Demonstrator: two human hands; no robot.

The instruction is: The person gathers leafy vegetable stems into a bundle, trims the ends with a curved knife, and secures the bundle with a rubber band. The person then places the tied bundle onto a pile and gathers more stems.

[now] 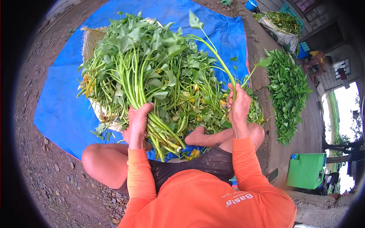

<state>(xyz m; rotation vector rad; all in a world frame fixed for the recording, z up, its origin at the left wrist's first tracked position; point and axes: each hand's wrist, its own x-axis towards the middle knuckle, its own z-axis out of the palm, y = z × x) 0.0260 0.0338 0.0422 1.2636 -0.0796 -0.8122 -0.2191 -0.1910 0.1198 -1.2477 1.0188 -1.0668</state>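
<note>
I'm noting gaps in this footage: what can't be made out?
All in the head view:
Left hand: fingertips hidden behind the stem bundle.
Pale sacking: mostly covered by the leafy pile.
Green container: contents hidden by its walls.
Background person at right: too small to tell what they are doing.

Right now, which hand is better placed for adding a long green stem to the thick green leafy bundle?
Probably the right hand: it holds a long green stem, while the left hand grips the bundle.
</note>
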